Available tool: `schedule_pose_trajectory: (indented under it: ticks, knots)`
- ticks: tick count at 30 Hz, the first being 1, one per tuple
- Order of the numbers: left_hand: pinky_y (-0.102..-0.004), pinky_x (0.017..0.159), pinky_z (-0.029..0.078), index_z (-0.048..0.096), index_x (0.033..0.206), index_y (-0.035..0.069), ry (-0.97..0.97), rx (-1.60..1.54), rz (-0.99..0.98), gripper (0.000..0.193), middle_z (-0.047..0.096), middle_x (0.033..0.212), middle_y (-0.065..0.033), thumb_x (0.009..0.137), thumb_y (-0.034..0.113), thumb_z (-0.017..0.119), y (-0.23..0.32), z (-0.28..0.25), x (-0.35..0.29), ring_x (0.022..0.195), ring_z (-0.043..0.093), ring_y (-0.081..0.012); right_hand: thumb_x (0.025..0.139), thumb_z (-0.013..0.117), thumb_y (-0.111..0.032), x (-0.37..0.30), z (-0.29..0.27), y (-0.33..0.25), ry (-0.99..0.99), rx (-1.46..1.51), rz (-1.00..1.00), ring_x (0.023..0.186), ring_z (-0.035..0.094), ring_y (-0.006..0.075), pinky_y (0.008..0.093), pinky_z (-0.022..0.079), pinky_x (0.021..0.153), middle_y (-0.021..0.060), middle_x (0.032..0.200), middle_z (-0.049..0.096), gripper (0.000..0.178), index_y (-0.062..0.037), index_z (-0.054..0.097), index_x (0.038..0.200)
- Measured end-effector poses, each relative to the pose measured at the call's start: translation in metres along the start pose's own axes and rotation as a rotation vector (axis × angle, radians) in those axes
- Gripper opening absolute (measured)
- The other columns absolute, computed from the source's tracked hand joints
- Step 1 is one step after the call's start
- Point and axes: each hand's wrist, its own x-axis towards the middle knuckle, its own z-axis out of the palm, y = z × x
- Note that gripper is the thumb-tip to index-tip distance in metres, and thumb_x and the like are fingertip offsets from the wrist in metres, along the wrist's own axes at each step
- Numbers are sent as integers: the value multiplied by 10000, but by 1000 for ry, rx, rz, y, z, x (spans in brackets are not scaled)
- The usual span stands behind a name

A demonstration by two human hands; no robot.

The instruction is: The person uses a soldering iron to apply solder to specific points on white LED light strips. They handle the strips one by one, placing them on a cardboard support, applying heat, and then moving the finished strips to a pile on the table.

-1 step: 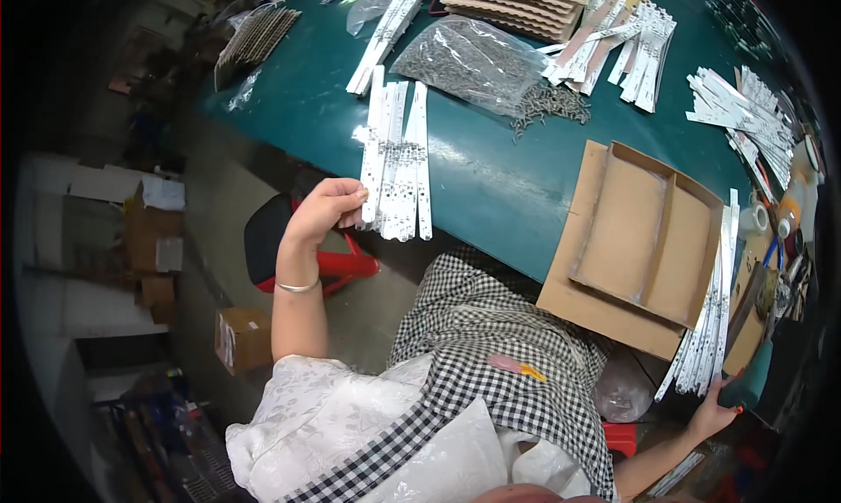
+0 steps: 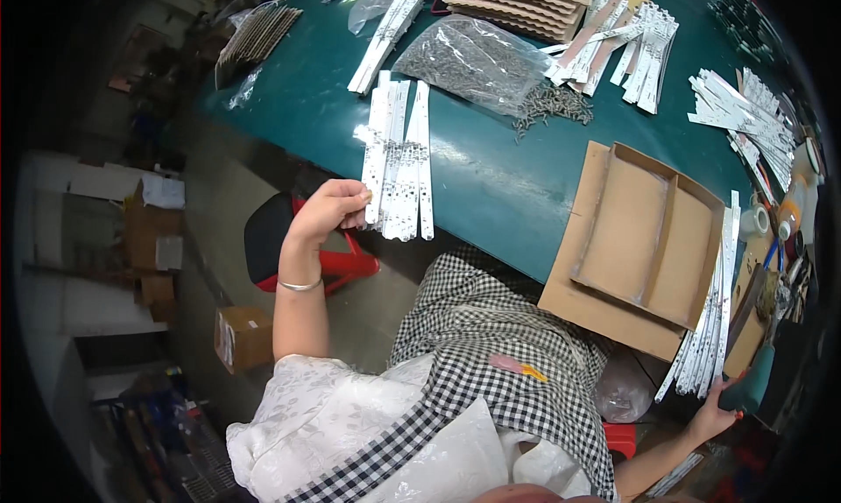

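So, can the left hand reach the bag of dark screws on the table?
Probably, if freed: the left hand seems to pinch white strips, but only those and bare green table lie between it and the bag.

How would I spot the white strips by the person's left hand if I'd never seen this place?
Find the big green table, then its near edge, left of the divided cardboard tray. There lie long white strips side by side, lower ends jutting past the edge. Unlike the similar bundle just beyond them, these have the left hand at their lower left.
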Motion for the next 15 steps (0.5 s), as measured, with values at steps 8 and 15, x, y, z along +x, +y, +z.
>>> schedule_pose_trajectory:
  ticks: [8, 15]
  knots:
    - [-249, 497, 388, 641, 707, -24, -41, 321, 7, 304, 590, 587, -22, 925, 185, 603, -6, -2, 11, 528, 509, -85, 860, 612, 71, -5, 2, -91, 190, 191, -27, 655, 458, 82, 210, 342, 551, 35, 892, 562, 423, 76, 502, 1269]
    - [-346, 537, 456, 686, 773, -21, 305, 869, 311, 235, 606, 586, -156, 846, 202, 683, 47, 36, 3, 510, 577, -246, 805, 570, 100, -47, 54, -133, 231, 408, 138, 696, 497, 107, 214, 384, 519, 81, 945, 564, 455, 62, 487, 1250]
